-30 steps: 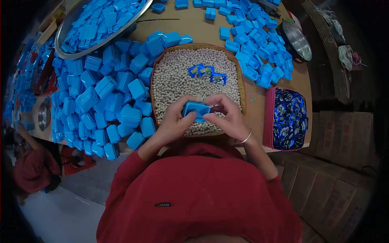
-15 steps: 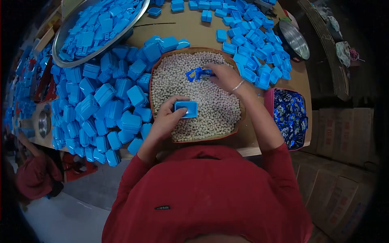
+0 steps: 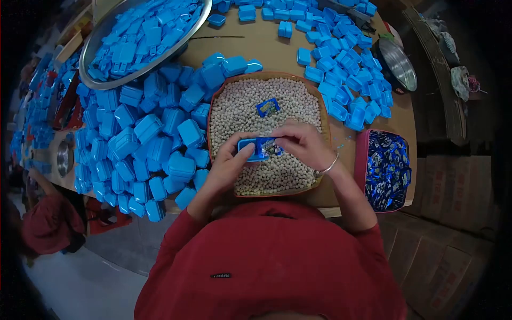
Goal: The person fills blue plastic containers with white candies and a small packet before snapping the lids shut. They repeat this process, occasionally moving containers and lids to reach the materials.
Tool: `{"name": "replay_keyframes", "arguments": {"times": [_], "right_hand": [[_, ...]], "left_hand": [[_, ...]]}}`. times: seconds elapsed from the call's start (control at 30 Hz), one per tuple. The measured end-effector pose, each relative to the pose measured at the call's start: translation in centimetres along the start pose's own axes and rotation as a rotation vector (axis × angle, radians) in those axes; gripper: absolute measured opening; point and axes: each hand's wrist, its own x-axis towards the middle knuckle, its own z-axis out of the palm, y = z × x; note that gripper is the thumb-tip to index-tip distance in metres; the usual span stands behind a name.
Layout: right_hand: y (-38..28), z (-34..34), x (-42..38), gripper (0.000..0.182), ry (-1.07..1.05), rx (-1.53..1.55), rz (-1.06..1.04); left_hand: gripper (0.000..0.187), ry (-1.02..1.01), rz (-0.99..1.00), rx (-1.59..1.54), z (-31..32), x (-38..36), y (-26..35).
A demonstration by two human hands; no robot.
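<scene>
My left hand (image 3: 226, 164) grips a small blue plastic box (image 3: 245, 143), its thumb along the near side. My right hand (image 3: 308, 145) pinches a shiny dark-blue packet (image 3: 268, 146) that overlaps the right part of the box. Both hands are over a shallow tray (image 3: 326, 124) filled with small pale round balls (image 3: 234, 98). On top of the balls, just beyond my hands, lies another blue packet (image 3: 268, 108) with a yellowish print. My fingers hide part of the box and of the packet held.
Closed blue boxes (image 3: 149, 128) are heaped left of the tray. Open blue boxes (image 3: 341, 80) spread at the back right. A metal basin (image 3: 205, 24) holds flat blue pieces. A pink-edged container (image 3: 362, 154) of packets stands right. Another person (image 3: 50, 224) is at far left.
My right hand has come down from the far part of the tray to the box with a packet. Another packet now lies on the balls. The view has shifted slightly.
</scene>
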Motion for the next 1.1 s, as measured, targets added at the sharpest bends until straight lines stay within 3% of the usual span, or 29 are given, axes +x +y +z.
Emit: {"name": "replay_keyframes", "arguments": {"times": [0.1, 0.23, 0.4, 0.5, 0.67, 0.83, 0.97, 1.03, 1.1], "right_hand": [[-1.9, 0.2, -0.4, 0.024, -0.017, 0.026, 0.347], [-3.6, 1.4, 1.0, 0.024, 0.046, -0.012, 0.321], [-4.5, 4.3, 0.6, 0.017, 0.248, -0.283, 0.153], [-5.2, 3.4, 1.8, 0.021, 0.165, 0.009, 0.306], [-4.3, 0.4, 11.2, 0.011, 0.188, -0.177, 0.027], [-0.3, 2.1, 27.0, 0.008, 0.104, -0.466, -0.372], [1.9, 3.6, 35.8, 0.026, -0.483, -0.921, -0.239], [4.2, 5.2, 37.7, 0.030, -0.424, -0.989, -0.430], [5.5, 6.5, 38.3, 0.030, -0.326, -1.007, -0.566]], "left_hand": [[0.031, -0.010, 0.002, -0.036, 0.2, -0.5, 0.6], [0.035, -0.077, 0.165, 0.110, 0.6, -0.3, -0.4], [0.034, -0.060, 0.069, -0.063, -0.2, -0.2, -0.6], [0.034, -0.046, 0.023, -0.221, -0.5, 0.1, -0.3], [0.033, -0.010, -0.067, -0.320, -0.5, 0.4, -0.2], [0.033, 0.084, 0.065, 0.038, -0.2, 0.3, -0.6], [0.031, 0.102, 0.069, -0.002, -0.9, 0.7, -2.2], [0.030, 0.133, -0.061, -0.014, -0.9, 0.5, -1.6], [0.038, 0.097, -0.019, 0.004, -1.2, 1.0, -2.4]]}}
